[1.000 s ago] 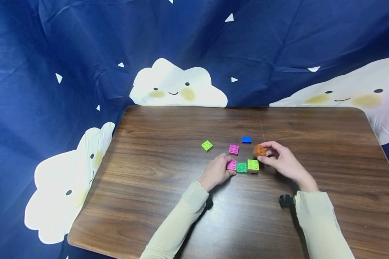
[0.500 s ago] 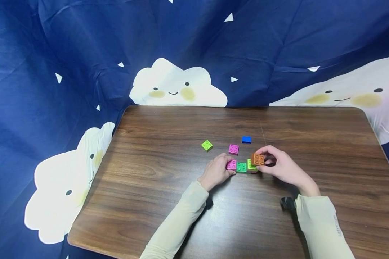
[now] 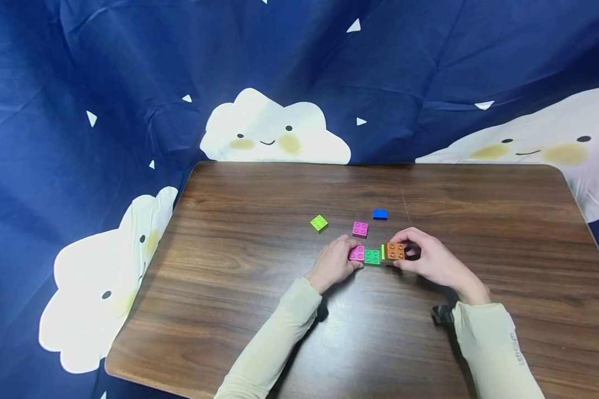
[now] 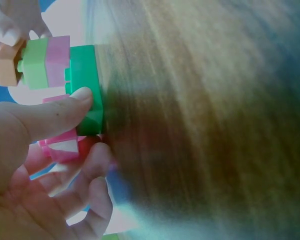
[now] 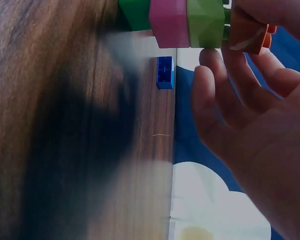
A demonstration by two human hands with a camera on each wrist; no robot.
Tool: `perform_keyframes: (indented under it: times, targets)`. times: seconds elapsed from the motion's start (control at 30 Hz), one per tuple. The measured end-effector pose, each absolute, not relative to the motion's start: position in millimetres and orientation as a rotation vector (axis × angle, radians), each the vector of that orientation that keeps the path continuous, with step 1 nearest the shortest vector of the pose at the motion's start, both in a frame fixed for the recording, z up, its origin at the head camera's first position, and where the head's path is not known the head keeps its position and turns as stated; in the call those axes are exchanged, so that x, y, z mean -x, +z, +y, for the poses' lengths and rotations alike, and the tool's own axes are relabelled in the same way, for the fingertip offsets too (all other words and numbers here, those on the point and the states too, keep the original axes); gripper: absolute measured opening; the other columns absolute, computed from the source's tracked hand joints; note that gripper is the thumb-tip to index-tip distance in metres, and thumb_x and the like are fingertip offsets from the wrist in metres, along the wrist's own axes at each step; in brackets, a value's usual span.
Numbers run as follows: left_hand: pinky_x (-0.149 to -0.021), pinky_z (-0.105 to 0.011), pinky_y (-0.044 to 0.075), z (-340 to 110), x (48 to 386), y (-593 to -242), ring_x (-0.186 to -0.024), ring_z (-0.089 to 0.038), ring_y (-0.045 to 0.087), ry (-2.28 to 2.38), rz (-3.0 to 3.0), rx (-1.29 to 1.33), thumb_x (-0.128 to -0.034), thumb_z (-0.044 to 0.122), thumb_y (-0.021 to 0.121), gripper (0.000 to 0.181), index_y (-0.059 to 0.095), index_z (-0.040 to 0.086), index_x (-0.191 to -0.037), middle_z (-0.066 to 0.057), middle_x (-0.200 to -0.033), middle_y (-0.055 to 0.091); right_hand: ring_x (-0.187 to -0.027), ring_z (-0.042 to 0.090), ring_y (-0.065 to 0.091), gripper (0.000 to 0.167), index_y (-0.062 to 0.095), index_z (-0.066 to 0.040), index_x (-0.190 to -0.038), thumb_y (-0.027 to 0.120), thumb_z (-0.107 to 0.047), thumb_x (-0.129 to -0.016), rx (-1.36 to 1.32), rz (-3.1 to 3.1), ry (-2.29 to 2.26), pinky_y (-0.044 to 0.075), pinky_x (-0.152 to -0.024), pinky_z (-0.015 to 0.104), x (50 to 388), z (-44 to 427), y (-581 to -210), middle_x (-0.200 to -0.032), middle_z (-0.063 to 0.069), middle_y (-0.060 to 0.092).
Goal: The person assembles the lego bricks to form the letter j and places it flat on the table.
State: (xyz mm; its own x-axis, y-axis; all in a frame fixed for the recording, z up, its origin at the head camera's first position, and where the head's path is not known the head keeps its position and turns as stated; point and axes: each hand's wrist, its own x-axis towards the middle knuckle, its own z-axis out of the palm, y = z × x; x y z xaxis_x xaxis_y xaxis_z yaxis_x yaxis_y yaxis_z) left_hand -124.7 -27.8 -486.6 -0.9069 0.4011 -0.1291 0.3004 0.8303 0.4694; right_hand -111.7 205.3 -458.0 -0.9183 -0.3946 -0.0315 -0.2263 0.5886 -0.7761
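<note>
On the table stands a brick build: a long green toy brick [image 3: 372, 256] at the bottom, a pink brick [image 3: 356, 254] on its left end, and a pink brick [image 5: 169, 22] topped by a lime brick [image 5: 205, 22] on its right end. My left hand [image 3: 331, 264] grips the left end, thumb on the green brick in the left wrist view. An orange brick [image 3: 395, 251] is pinched between the thumb and fingers of my right hand [image 3: 431, 260]. It sits over the lime brick, shifted right, with lime studs still showing between them in the right wrist view.
Behind the build lie a loose pink brick [image 3: 360, 229], a lime brick [image 3: 319, 223] turned at an angle, and a blue brick [image 3: 380, 214] lying on its side. The wooden table [image 3: 249, 310] ends at a blue cloud-patterned cloth [image 3: 299, 50].
My right hand has brought the orange brick left and toward me, turning its studs upward, from beside the build to over the lime brick. The left hand has kept its hold.
</note>
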Motion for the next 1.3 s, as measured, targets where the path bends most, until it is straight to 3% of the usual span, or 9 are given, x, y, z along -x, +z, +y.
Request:
perform_keyframes:
  times: [0.8, 1.3]
  targets:
    - [-0.066, -0.022, 0.046, -27, 125, -488, -0.076, -0.008, 0.053, 0.629, 2.79, -0.555, -0.0793, 0.029, 0.078, 0.043, 0.067, 0.017, -0.119, 0.006, -0.092, 0.058, -0.094, 0.021, 0.058, 0.034, 0.063, -0.009, -0.113, 0.075, -0.011, -0.081, 0.483, 2.616, -1.139, 0.05, -0.083, 0.041, 115, 204, -453, -0.106, 0.006, 0.064]
    - [-0.069, -0.023, 0.048, -27, 125, -487, -0.079, -0.008, 0.056, 0.642, 2.801, -0.562, -0.0784, 0.028, 0.079, 0.042, 0.068, 0.018, -0.117, 0.005, -0.095, 0.06, -0.092, 0.019, 0.06, 0.036, 0.069, -0.007, -0.113, 0.078, -0.017, -0.08, 0.568, 2.684, -1.052, 0.049, -0.082, 0.04, 118, 203, -446, -0.104, 0.005, 0.069]
